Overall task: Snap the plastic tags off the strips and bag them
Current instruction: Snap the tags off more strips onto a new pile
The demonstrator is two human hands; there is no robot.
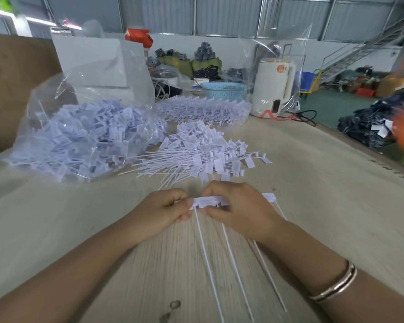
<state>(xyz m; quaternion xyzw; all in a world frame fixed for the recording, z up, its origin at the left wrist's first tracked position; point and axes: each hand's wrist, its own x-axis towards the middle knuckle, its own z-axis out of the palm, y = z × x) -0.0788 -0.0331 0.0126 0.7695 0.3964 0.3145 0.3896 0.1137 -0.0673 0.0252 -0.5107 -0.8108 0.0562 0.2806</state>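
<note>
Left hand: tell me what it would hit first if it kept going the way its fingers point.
The left hand points right, so it would probably meet the right hand first; both already grip the same tag strip.

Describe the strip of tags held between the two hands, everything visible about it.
The strip of tags is white, thin plastic as it looks: a row of small flat flags joined side by side, each with a long thin tail running back toward the person over the table. The left hand pinches its left end; the right hand grips the rest.
</note>
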